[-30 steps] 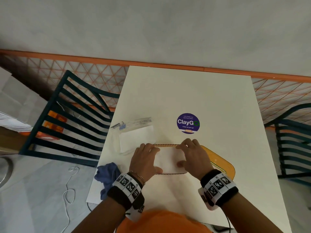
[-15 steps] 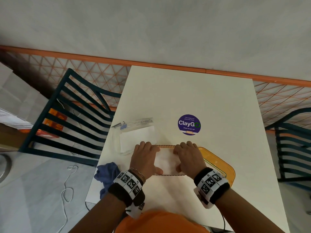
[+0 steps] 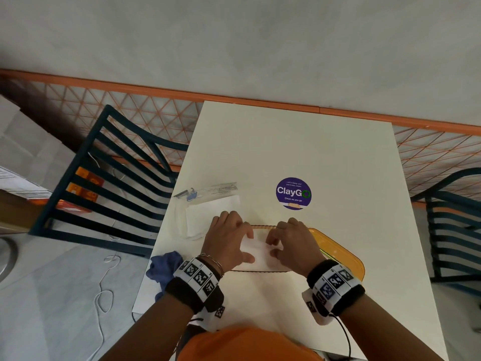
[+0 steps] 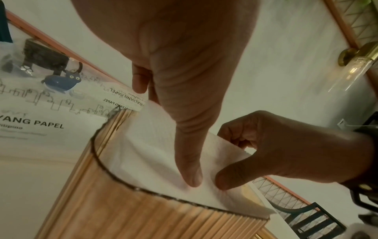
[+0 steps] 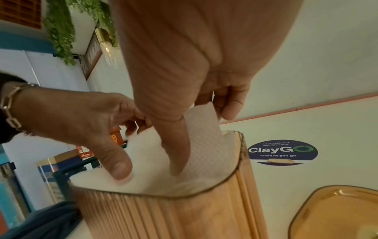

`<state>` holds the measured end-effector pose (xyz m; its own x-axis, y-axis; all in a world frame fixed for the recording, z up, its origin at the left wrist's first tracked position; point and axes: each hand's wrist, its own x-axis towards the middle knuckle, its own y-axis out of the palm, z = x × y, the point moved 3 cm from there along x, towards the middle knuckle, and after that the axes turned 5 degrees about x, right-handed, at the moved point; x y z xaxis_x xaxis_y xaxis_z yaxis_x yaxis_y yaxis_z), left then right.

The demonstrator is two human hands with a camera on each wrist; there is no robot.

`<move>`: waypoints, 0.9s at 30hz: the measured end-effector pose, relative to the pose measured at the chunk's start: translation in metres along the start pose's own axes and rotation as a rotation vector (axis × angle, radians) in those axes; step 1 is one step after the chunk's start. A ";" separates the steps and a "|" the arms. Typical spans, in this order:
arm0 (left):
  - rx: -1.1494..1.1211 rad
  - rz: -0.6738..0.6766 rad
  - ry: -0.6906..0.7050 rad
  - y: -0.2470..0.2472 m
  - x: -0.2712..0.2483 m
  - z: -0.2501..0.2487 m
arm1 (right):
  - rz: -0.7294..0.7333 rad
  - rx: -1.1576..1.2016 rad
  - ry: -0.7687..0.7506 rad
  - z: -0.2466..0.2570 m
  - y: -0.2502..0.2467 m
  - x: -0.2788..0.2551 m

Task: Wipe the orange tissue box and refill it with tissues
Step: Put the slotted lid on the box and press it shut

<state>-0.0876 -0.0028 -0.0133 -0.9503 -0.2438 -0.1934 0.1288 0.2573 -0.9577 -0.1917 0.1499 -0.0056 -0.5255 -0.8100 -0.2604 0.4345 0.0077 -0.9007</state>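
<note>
The orange ribbed tissue box (image 3: 260,270) stands open-topped on the white table in front of me, with a stack of white tissues (image 3: 257,247) inside. My left hand (image 3: 242,243) grips the stack's left part, thumb pressing on top and fingers curled over the far edge. My right hand (image 3: 276,246) pinches the right part, where a tissue edge (image 5: 204,116) stands up between thumb and fingers. The wrist views show the box wall (image 4: 143,218) (image 5: 184,218) close up, with both thumbs on the tissues (image 4: 147,153). The box's orange lid (image 3: 338,254) (image 5: 337,210) lies just to its right.
A clear tissue pack (image 3: 208,217) (image 4: 40,105) lies left of the box, and a blue cloth (image 3: 166,267) sits at the table's near left edge. A purple ClayGo sticker (image 3: 293,193) is behind the box. Dark slatted chairs (image 3: 117,178) (image 3: 455,225) flank the table.
Both hands have drawn closer together over the tissues. Their fingers, earlier spread along the box's far rim, are now curled in on the stack.
</note>
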 end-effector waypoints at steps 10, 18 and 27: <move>-0.023 0.045 0.012 0.008 -0.014 0.005 | -0.139 0.095 -0.112 0.000 0.006 -0.019; -0.029 0.080 -0.040 0.012 -0.016 0.009 | -0.134 0.101 -0.074 -0.013 0.015 -0.012; 0.054 0.024 -0.111 0.009 -0.004 0.009 | -0.112 0.112 0.043 -0.022 0.016 -0.003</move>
<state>-0.0799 -0.0080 -0.0229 -0.9098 -0.3415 -0.2358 0.1690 0.2140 -0.9621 -0.1993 0.1655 -0.0274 -0.6053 -0.7760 -0.1774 0.4487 -0.1486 -0.8812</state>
